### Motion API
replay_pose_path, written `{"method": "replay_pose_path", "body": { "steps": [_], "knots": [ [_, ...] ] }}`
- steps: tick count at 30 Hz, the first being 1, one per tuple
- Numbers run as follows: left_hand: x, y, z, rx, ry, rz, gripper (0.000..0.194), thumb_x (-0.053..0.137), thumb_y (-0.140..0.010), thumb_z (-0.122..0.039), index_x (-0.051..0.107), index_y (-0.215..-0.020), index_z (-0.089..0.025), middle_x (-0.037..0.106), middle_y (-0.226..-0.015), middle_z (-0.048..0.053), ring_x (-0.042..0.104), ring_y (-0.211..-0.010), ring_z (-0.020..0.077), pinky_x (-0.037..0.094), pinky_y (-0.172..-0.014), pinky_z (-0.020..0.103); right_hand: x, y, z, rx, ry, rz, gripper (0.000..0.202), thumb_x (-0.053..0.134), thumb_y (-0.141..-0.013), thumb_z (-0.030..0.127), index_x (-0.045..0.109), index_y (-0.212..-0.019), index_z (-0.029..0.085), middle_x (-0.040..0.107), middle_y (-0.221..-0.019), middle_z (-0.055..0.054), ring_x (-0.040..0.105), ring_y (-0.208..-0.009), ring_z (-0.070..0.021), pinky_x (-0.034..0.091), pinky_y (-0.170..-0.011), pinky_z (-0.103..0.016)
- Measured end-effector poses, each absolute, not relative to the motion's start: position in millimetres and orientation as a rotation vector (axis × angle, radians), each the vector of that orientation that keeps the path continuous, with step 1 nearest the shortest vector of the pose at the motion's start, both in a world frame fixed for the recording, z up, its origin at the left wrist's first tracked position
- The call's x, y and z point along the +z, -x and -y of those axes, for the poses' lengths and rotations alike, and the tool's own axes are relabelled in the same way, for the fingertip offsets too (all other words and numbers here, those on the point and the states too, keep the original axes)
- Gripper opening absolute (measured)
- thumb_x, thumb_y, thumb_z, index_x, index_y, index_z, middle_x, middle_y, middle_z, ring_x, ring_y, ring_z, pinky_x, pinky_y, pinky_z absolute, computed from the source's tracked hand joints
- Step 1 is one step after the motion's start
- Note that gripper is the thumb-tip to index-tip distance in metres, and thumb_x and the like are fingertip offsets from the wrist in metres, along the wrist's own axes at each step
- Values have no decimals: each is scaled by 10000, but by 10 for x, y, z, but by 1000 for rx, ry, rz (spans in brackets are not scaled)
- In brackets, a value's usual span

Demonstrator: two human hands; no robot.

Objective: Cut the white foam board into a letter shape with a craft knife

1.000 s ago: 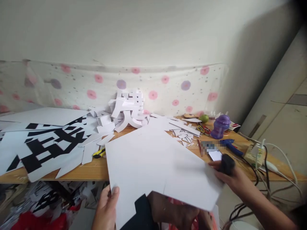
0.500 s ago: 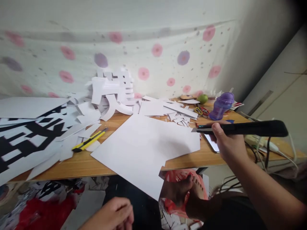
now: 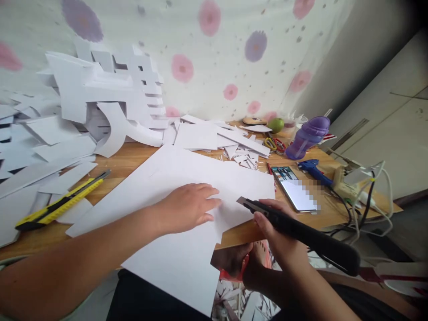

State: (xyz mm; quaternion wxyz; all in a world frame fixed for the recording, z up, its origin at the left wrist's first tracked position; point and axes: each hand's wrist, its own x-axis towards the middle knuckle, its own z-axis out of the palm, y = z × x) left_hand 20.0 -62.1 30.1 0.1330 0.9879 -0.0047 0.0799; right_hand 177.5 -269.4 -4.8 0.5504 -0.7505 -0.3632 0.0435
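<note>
A large white sheet of paper or card (image 3: 187, 263) lies on the wooden table and hangs over its front edge. My left hand (image 3: 190, 205) rests flat on the sheet, fingers spread toward the right. In my right hand (image 3: 277, 227) is a black utility knife (image 3: 301, 232), its blade pointing left over the sheet's right part. Whether the blade touches the sheet I cannot tell. A second utility knife, yellow and black (image 3: 63, 200), lies left of the sheet.
White cut-out pieces (image 3: 107, 89) stand at the back left. Paper scraps (image 3: 240, 151) lie behind the sheet. On the right are a phone (image 3: 294, 191), a blue glue gun (image 3: 314, 171), scissors (image 3: 274, 145), a purple bottle (image 3: 307, 138), a green fruit (image 3: 276, 125) and tangled cables (image 3: 361, 200).
My left hand has come up from below the table edge onto the sheet. My right hand has lowered the black knife toward the sheet, and the view has shifted closer.
</note>
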Motion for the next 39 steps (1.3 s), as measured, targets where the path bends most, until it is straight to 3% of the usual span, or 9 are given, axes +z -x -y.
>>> {"method": "replay_pose_path", "body": {
  "steps": [5,10,14,31,39],
  "knots": [
    [124,-130,709,288,-2753,-65,414,714,-818,-352,658,-1209,-230,607,-1343,122,494,-1305,349,370,-1110,485,-130,-1628,2481,-69,1893,844,241,674,-785,385,677,-977,239,763,-904,-51,732,-782,-236,593,-695,-358],
    [68,-116,748,255,-2707,-93,474,733,-790,-288,638,-1245,-196,561,-1387,164,439,-1339,406,324,-1118,580,-148,-1553,2467,-173,1956,1022,226,658,-823,368,665,-1019,255,766,-871,-18,730,-720,-205,593,-655,-320],
    [46,-126,747,281,-2640,-118,444,728,-784,-297,655,-1216,-225,568,-1387,136,441,-1341,395,301,-1136,573,-133,-1543,2470,-236,1977,1077,216,664,-827,344,661,-1021,250,763,-851,-19,724,-684,-195,603,-643,-301],
    [58,-142,759,229,-2837,-14,452,713,-805,-297,636,-1228,-160,546,-1384,209,441,-1317,442,350,-1073,620,-96,-1570,2461,-302,1994,1222,212,638,-847,314,637,-1048,246,764,-871,-23,723,-685,-191,601,-639,-296],
    [2,-124,757,306,-2766,-39,393,741,-775,-278,665,-1161,-264,565,-1374,139,444,-1323,413,329,-1090,604,-90,-1556,2471,-393,1985,1323,215,638,-851,279,611,-1064,255,748,-789,-12,709,-612,-188,577,-541,-285]
  ]
}}
